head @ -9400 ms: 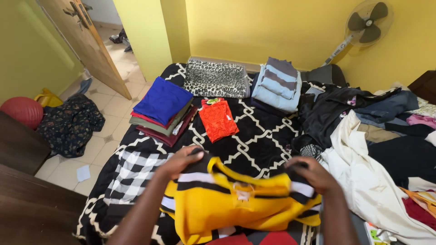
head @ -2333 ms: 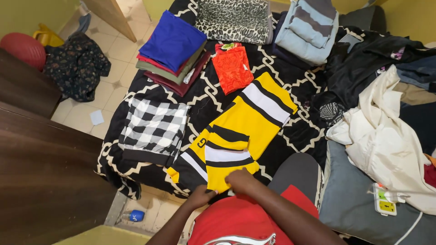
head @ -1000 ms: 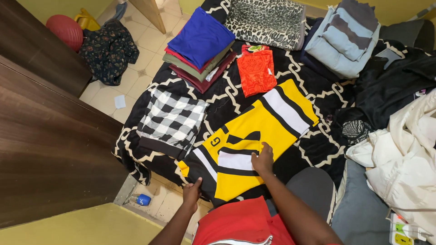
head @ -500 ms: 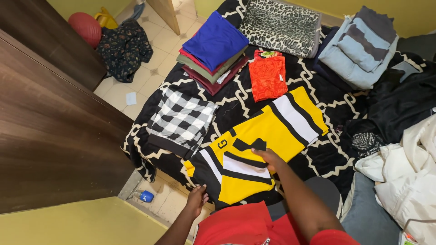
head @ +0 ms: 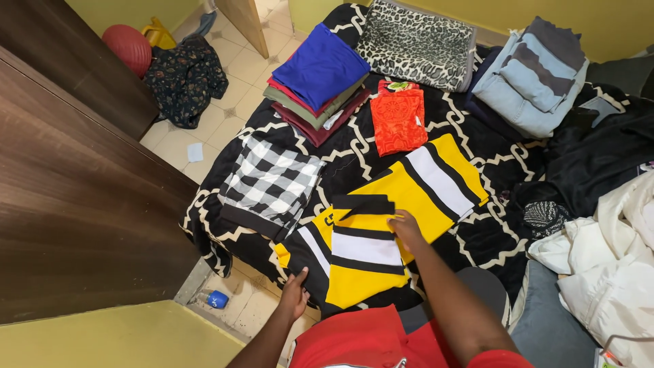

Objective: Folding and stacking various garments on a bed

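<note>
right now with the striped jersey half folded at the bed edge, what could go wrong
The yellow striped jersey lies at the bed's near edge, with the left hand gripping its overhanging corner, so it might slide toward the floor. The right hand pins just one spot of the fold, which may skew. The checked shirt lies close and could get dragged.

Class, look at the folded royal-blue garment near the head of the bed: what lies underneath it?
The blue garment tops a stack: red, olive-green and maroon folded clothes show as edges only. The black-and-white patterned bedspread under the stack is covered.
</note>
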